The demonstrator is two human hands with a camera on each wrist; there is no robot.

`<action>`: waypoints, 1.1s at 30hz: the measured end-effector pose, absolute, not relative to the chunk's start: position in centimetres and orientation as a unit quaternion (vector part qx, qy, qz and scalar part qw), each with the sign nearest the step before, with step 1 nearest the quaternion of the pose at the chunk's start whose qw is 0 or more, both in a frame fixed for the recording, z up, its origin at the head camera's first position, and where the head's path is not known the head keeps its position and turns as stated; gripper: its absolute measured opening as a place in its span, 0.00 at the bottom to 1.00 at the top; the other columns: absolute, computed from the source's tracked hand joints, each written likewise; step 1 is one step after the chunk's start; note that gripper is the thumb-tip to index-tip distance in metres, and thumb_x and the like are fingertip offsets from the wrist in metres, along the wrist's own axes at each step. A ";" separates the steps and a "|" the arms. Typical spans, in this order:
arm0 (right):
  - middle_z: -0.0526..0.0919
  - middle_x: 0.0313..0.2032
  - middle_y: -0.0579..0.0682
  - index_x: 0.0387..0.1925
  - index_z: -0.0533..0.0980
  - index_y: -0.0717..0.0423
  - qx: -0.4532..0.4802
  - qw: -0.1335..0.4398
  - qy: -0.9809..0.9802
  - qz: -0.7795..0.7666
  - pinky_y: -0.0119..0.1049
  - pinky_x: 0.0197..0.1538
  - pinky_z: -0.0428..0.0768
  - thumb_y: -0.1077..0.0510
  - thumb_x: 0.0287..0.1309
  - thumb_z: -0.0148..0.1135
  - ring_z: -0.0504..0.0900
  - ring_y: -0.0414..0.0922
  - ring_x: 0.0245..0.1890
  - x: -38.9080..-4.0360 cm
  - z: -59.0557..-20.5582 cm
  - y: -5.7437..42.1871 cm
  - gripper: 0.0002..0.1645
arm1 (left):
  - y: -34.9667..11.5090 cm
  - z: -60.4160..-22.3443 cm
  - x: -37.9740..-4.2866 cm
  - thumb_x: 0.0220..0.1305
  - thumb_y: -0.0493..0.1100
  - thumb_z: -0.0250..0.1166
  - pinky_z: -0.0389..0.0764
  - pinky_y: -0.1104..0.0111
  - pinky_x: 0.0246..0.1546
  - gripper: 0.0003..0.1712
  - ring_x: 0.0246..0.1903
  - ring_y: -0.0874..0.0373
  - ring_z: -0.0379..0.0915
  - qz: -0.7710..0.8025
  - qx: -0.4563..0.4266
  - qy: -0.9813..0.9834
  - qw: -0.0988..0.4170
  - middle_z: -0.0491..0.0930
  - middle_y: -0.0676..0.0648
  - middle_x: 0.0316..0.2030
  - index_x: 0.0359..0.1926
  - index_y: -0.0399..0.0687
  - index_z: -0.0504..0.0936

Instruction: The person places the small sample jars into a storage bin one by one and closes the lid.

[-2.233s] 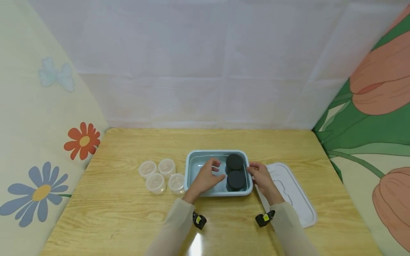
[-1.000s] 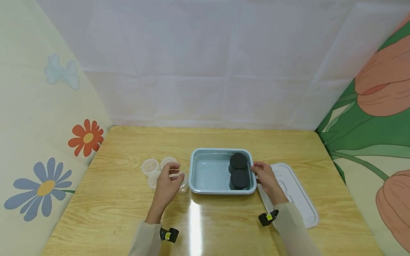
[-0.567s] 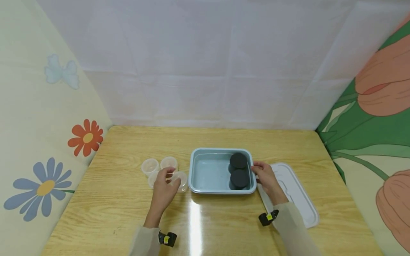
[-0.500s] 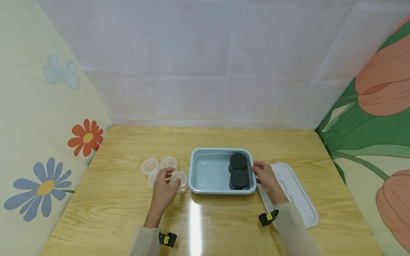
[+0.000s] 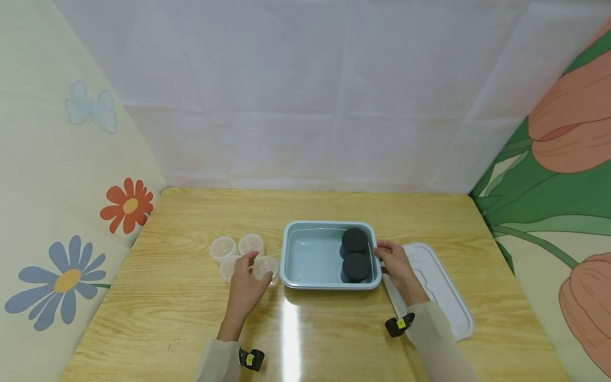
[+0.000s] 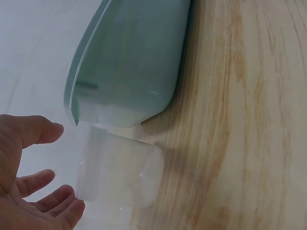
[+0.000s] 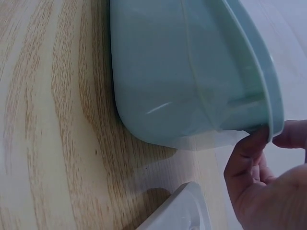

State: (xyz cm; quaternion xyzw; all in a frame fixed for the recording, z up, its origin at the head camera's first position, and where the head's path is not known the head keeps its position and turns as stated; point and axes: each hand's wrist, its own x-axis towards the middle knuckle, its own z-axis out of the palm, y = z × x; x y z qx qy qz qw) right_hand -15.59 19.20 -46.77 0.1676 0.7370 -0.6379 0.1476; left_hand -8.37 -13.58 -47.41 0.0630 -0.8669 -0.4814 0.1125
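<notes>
My left hand (image 5: 245,289) hovers at the nearest clear jar (image 5: 266,269), thumb and fingers spread to either side of its top. In the left wrist view the thumb stands apart from that clear jar (image 6: 120,167), while a fingertip lies at or very near the edge of its top; contact is uncertain. My right hand (image 5: 398,269) pinches the right rim of the light blue tub (image 5: 315,286). The right wrist view shows thumb and finger on either side of the rim. Inside the tub's right end, two black-topped round jars (image 5: 355,240) stand one behind the other.
Three more clear jars (image 5: 223,248) cluster left of the tub, one partly hidden by my left hand. A white rectangular lid (image 5: 448,297) lies at the right, partly under my right forearm. A white cloth (image 5: 286,106) hangs behind the wooden table (image 5: 167,318).
My left hand has left the tub, moved left to the clear jars and lowered around the nearest one. My right hand stays on the tub's rim.
</notes>
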 end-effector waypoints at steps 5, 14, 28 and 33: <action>0.76 0.35 0.44 0.59 0.65 0.68 0.168 0.149 0.738 -0.637 0.28 0.32 0.78 0.62 0.66 0.49 0.74 0.34 0.32 -15.7 -46.8 19.3 0.23 | -13.4 -47.9 -8.5 0.45 0.32 0.72 0.73 0.48 0.53 0.36 0.51 0.37 0.69 -0.452 0.051 -0.883 0.117 0.72 0.29 0.50 0.56 0.28 0.69; 0.76 0.33 0.43 0.58 0.66 0.68 0.175 0.148 0.733 -0.640 0.28 0.30 0.77 0.62 0.66 0.51 0.73 0.34 0.31 -15.6 -46.7 19.2 0.22 | -12.7 -48.9 -8.8 0.38 0.31 0.74 0.71 0.47 0.55 0.39 0.51 0.35 0.69 -0.427 0.033 -0.889 0.165 0.72 0.27 0.47 0.54 0.25 0.68; 0.75 0.35 0.44 0.59 0.65 0.67 0.171 0.151 0.735 -0.639 0.28 0.32 0.78 0.62 0.65 0.50 0.74 0.35 0.32 -15.8 -47.0 19.3 0.22 | -12.3 -50.7 -8.7 0.43 0.35 0.74 0.70 0.45 0.56 0.39 0.52 0.34 0.70 -0.486 0.098 -0.860 0.118 0.72 0.27 0.50 0.55 0.25 0.67; 0.76 0.36 0.45 0.59 0.65 0.67 0.177 0.154 0.736 -0.635 0.28 0.33 0.78 0.61 0.66 0.50 0.74 0.36 0.33 -15.7 -46.9 19.3 0.22 | -12.3 -50.8 -8.7 0.45 0.36 0.74 0.70 0.45 0.56 0.38 0.53 0.35 0.69 -0.494 0.098 -0.857 0.110 0.72 0.28 0.50 0.56 0.27 0.67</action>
